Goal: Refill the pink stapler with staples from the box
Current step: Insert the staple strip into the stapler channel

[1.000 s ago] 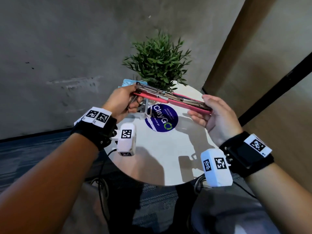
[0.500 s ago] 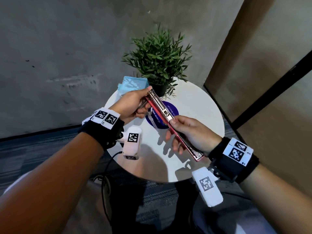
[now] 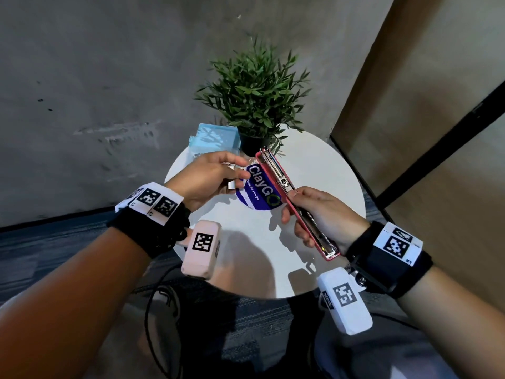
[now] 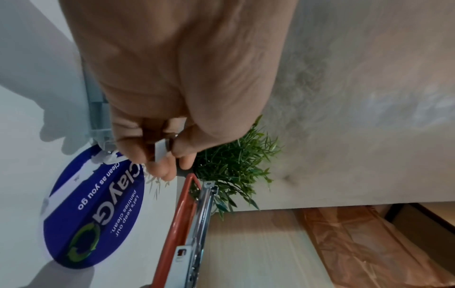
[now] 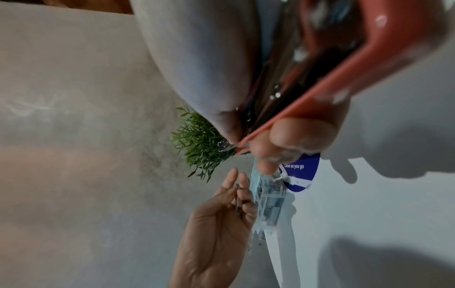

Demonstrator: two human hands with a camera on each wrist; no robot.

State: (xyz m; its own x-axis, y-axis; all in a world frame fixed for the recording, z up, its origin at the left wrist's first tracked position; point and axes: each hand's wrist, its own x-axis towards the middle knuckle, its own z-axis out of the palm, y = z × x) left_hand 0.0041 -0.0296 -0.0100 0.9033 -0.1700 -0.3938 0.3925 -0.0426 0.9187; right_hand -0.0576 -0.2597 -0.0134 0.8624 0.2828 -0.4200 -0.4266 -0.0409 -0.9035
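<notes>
The pink stapler (image 3: pixel 276 170) is swung open, its metal staple channel facing up. It slants over the white round table (image 3: pixel 314 165) from the plant toward me. My right hand (image 3: pixel 293 210) grips its near half, thumb on top and fingers beneath. Left of the stapler's far tip, my left hand (image 3: pixel 236 175) pinches a short silver strip of staples (image 3: pixel 231 177) and does not touch the stapler. The left wrist view shows the strip (image 4: pixel 161 150) between thumb and fingertips, just above the stapler's tip (image 4: pixel 197 187). The light blue staple box (image 3: pixel 216 138) lies behind my left hand.
A potted green plant (image 3: pixel 254 97) stands at the table's back, close to the stapler's far tip. A round blue ClayGo sticker (image 3: pixel 259 195) marks the tabletop under the hands. A grey wall lies behind, with a wooden panel to the right.
My left hand has come off the stapler's far end and drawn a little to the left, the staple strip now showing in its fingers. My right hand still holds the stapler.
</notes>
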